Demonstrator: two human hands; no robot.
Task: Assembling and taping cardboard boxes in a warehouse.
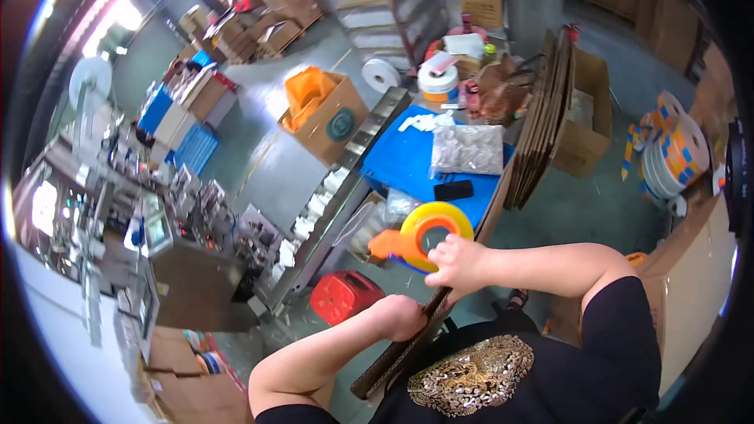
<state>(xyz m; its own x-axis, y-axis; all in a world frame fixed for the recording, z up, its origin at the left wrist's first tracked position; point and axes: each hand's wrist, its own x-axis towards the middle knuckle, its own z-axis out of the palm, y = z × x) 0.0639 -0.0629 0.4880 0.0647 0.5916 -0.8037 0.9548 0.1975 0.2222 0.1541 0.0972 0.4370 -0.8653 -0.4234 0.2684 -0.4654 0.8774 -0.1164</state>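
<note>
Head view: right hand [458, 261] grips one orange tape gun [416, 239]; left hand [402, 316] clasps one flattened carton [408, 345] edge. Beyond, one blue bench [404, 161] carries one phone [453, 190], amid a concrete-floored warehouse.

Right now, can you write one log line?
left hand: grips cardboard edge | right hand: holds tape dispenser | blue table behind

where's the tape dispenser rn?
Head view, centre: the orange tape dispenser with its yellow roll is at the right hand, just above the folded cardboard edge that the left hand grips, below the blue table.
</note>
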